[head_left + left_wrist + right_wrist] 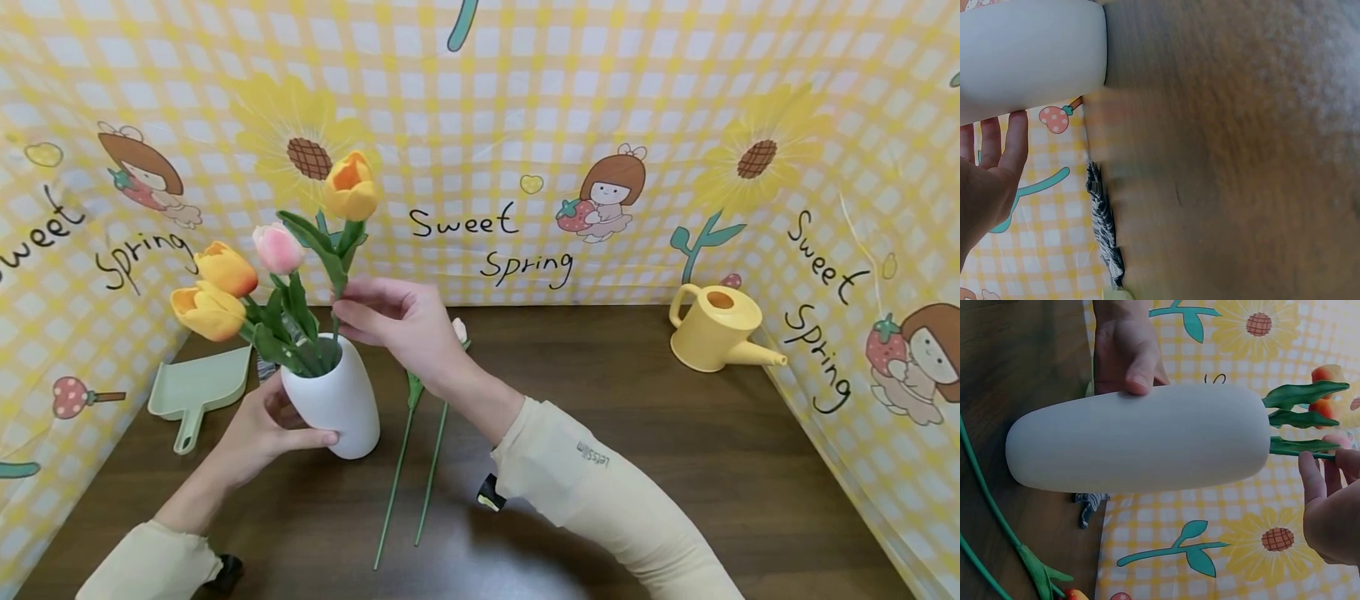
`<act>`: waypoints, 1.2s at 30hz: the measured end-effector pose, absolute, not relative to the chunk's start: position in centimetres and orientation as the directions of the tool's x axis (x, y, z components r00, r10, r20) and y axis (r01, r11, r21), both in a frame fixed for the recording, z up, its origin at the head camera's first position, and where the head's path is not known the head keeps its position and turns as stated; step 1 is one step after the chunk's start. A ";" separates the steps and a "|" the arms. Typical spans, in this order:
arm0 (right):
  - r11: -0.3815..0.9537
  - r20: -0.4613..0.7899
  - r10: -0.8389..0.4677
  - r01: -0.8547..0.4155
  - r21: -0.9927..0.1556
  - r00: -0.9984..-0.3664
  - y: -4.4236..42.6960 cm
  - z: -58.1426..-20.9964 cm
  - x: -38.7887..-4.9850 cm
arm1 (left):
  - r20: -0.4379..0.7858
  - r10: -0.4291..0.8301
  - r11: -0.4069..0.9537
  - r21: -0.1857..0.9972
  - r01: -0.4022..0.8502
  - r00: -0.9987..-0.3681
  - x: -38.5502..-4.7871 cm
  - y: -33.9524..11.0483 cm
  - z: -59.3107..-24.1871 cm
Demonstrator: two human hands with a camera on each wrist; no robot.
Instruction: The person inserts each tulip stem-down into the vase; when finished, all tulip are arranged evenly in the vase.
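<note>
The white vase (337,408) stands on the table, tilted slightly, with two orange-yellow tulips (208,311) and a pink one (278,248) in it. My left hand (262,429) holds the vase's left side, thumb across its front; in the right wrist view that thumb lies on the vase (1141,437). Above the rim my right hand (405,325) pinches the stem of another orange-yellow tulip (351,187), its lower stem inside the vase mouth. The left wrist view shows the fingers of my left hand (991,175) against the vase (1029,56).
Two tulips with long green stems (393,492) lie on the table (600,433) right of the vase. A yellow watering can (716,329) stands at the back right. A pale green dustpan (198,387) lies at the left, and a grey-black stringy thing (1104,225) shows in the left wrist view.
</note>
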State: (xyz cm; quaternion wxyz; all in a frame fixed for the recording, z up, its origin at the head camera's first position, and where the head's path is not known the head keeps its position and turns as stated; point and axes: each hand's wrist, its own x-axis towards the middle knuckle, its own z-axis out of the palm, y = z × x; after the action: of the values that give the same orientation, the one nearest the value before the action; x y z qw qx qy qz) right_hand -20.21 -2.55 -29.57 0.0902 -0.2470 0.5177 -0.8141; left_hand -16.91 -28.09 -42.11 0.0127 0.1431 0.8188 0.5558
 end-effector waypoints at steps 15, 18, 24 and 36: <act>-0.346 0.237 -0.383 -0.099 -0.933 -0.893 -3.2 -31.0 -20.4 | 0.134 0.249 0.344 0.913 0.217 -0.959 -16.9 -28.1 -42.2; -0.327 0.241 -0.380 -0.114 -0.938 -0.893 -3.1 -31.5 -20.5 | 0.133 0.248 0.363 0.906 0.219 -0.960 -16.9 -28.1 -42.1; -0.350 0.249 -0.387 -0.108 -0.930 -0.888 -2.5 -32.1 -20.7 | 0.139 0.252 0.351 0.909 0.225 -0.958 -16.9 -28.0 -42.0; -0.370 0.214 -0.352 -0.074 -0.926 -0.911 0.3 -33.1 -21.0 | 0.141 0.252 0.361 0.904 0.228 -0.957 -16.9 -28.1 -42.1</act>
State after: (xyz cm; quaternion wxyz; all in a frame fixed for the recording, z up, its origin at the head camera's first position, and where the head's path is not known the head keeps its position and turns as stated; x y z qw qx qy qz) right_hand -20.96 0.27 -33.06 0.0862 -0.1923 0.5545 -0.8051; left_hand -16.91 -28.07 -42.13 0.0110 0.1455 0.8247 0.5464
